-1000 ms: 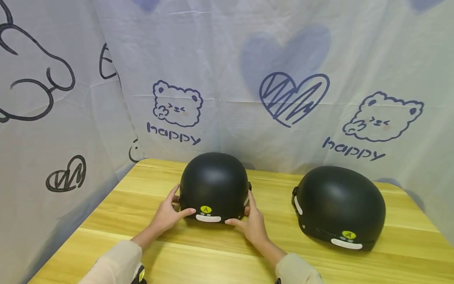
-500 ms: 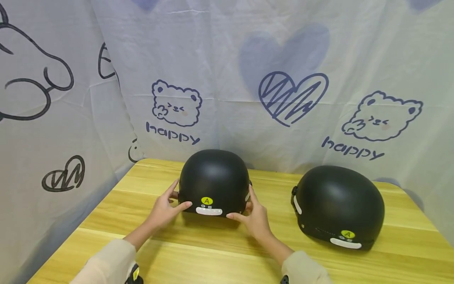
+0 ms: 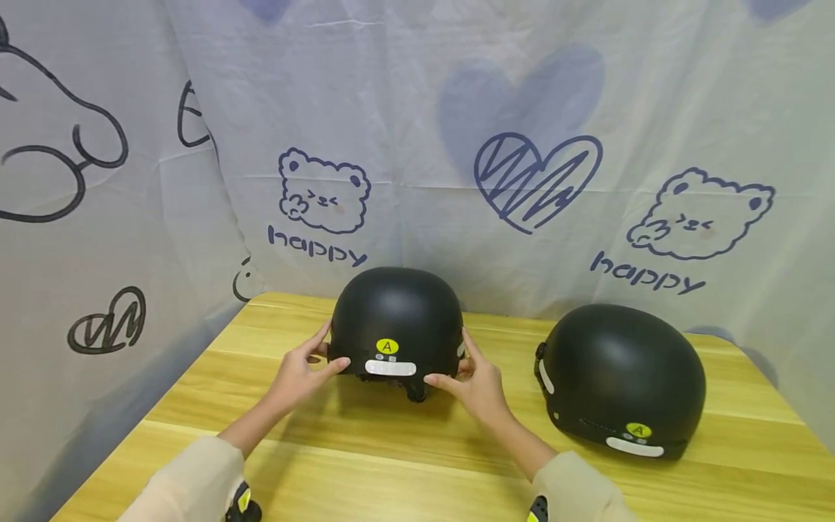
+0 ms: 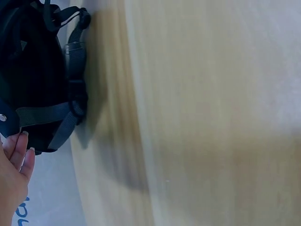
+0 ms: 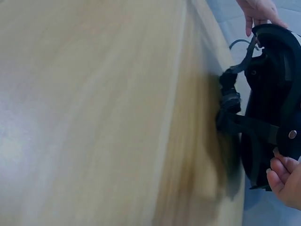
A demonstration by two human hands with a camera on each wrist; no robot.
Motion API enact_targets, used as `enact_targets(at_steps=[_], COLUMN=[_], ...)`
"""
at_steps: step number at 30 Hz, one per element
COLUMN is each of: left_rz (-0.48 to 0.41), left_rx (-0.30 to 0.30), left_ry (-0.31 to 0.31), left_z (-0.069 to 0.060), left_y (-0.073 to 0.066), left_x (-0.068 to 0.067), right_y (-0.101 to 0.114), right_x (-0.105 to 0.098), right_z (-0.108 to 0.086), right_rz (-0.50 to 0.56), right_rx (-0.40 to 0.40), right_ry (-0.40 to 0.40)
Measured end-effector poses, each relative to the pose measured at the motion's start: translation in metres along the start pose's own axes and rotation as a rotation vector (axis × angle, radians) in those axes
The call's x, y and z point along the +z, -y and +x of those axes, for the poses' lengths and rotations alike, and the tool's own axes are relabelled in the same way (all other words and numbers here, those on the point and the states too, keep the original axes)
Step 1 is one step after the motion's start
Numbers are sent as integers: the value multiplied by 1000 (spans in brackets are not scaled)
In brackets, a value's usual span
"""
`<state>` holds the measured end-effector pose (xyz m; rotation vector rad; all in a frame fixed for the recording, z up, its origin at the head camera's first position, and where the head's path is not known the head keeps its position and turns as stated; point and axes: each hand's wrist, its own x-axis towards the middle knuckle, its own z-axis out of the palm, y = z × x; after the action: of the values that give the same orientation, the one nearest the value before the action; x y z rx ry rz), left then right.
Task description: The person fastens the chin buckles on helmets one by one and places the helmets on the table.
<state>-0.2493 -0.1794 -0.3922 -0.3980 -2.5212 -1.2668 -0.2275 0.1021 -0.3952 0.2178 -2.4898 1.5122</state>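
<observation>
A person's left hand (image 3: 301, 375) and right hand (image 3: 484, 388) pinch the lower sides of a matte black helmet (image 3: 398, 308) marked with a yellow "A" sticker (image 3: 387, 346), holding it above the far part of a wood-grain table (image 3: 365, 471), chin strap (image 4: 76, 59) dangling beneath. A second black helmet (image 3: 626, 370) rests well apart, at right.

Head view crops sleeves (image 3: 189, 478); left wrist crops helmet (image 4: 35, 87).
</observation>
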Motion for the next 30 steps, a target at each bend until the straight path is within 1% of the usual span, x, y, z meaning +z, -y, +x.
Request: enact_targets(at_steps=[7, 12, 16, 21, 24, 27, 30], left_rz=[11, 1, -3, -22, -33, -40, -51], left_rx=[-3, -1, -5, -33, -57, -72, -78], left_ry=[11, 26, 26, 38, 38, 28, 25], left_z=[2, 5, 6, 10, 12, 12, 12], left_y=[-11, -20, -26, -35, -41, -48, -54], left_x=[-6, -9, -10, -10, -14, -19, -21], right_y=[14, 24, 30, 39, 45, 51, 58], right_x=[-14, -26, -34, -45, -50, -54, -58], right_z=[6, 12, 15, 16, 17, 18, 17], right_rz=[5, -13, -51, -68, -65, -62, -39], right_rx=[25, 71, 110, 147, 163, 181, 220], right_ry=[23, 53, 90, 111, 124, 152, 176])
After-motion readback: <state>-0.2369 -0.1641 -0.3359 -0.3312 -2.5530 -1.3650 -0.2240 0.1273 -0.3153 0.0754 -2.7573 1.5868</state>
